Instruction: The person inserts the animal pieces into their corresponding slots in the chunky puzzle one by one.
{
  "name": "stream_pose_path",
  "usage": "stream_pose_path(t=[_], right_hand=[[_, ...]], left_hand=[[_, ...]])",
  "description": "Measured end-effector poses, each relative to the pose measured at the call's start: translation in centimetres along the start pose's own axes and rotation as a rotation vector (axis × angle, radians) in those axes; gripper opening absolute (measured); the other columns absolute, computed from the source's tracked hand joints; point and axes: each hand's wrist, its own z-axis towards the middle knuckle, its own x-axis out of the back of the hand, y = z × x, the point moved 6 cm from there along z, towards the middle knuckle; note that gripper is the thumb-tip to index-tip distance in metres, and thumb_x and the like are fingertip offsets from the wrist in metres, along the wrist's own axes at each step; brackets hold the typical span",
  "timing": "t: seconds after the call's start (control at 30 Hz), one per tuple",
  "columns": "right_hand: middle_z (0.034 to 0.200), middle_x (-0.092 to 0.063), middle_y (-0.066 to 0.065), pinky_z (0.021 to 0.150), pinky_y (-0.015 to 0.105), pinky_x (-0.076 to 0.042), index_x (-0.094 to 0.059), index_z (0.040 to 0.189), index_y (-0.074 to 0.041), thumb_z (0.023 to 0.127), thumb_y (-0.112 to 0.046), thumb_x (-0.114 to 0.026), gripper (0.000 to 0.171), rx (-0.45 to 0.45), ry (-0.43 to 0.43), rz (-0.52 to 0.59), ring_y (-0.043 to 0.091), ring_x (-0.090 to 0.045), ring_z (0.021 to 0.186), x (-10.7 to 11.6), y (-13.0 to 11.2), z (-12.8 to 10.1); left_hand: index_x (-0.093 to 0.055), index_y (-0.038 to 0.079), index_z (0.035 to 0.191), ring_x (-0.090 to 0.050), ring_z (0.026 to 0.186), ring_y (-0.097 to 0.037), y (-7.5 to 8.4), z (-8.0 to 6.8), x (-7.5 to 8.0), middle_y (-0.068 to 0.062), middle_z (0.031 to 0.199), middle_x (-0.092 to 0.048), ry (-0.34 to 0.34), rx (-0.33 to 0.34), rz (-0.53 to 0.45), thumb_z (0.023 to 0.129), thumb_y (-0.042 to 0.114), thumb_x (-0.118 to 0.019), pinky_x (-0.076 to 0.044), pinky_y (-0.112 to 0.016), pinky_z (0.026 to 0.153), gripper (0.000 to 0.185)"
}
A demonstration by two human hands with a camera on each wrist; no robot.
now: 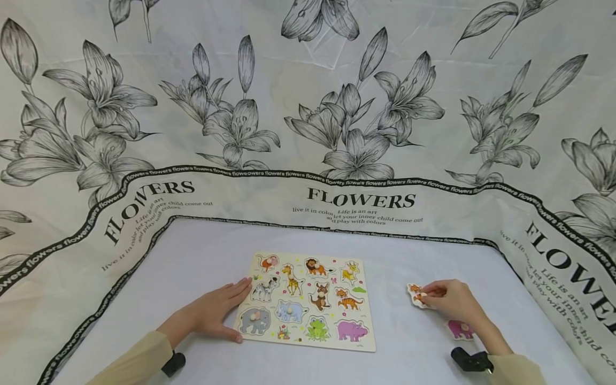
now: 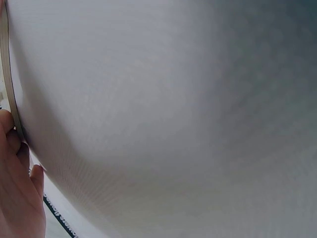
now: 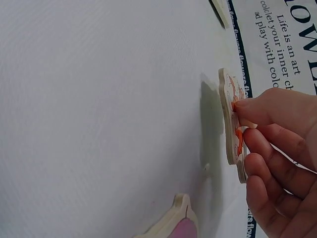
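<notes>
My right hand (image 1: 452,299) holds an orange animal puzzle piece (image 1: 414,295) above the white tabletop, to the right of the wooden puzzle board (image 1: 308,267). In the right wrist view, thumb and fingers pinch the piece (image 3: 229,124) by its knob, and its flat back faces the cloth. Which animal it is, I cannot tell for sure. The left hand (image 1: 214,311) rests against the board's left side, fingers spread and fairly straight, with the thumb by the near corner. In the left wrist view, those fingers (image 2: 20,173) touch the board's edge (image 2: 6,64).
A purple animal piece (image 1: 460,329) lies on the cloth under my right wrist. Several animal pictures fill the board, some with knobs, such as the grey elephant (image 1: 255,322). A flower-printed curtain (image 1: 361,200) borders the white tabletop (image 1: 202,246) at the back and sides.
</notes>
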Motion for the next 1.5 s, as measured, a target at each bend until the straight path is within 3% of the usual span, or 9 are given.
stream_pose_path(t=[0.33,0.9,1.5], right_hand=[[0.076,-0.069,-0.002,0.055,0.019,-0.044,-0.074,0.092,-0.004,0.078,-0.019,-0.077,0.021,0.046,0.004,0.030,0.009,-0.056,0.068,-0.4,-1.8,0.5],[0.075,-0.069,-0.001,0.054,0.020,-0.046,-0.074,0.090,-0.003,0.076,-0.017,-0.078,0.021,0.015,-0.012,0.097,0.011,-0.057,0.067,-2.6,-4.2,0.4],[0.073,-0.067,-0.001,0.054,0.018,-0.045,-0.075,0.089,-0.006,0.075,-0.015,-0.078,0.017,0.066,-0.006,0.130,0.011,-0.055,0.066,-4.0,-7.4,1.2]], left_hand=[[-0.026,0.001,0.151,-0.025,0.146,-0.029,-0.1,0.0,-0.1,-0.014,0.160,-0.020,-0.010,0.008,0.010,0.074,0.076,-0.057,-0.031,-0.045,0.117,0.112],[-0.026,0.001,0.151,-0.024,0.147,-0.029,-0.1,0.2,-0.1,-0.014,0.160,-0.019,-0.015,0.017,-0.005,0.074,0.076,-0.058,-0.030,-0.045,0.118,0.112],[-0.026,0.002,0.151,-0.025,0.147,-0.029,0.0,0.1,-0.1,-0.013,0.160,-0.020,-0.021,0.030,-0.012,0.074,0.076,-0.058,-0.031,-0.046,0.117,0.111]])
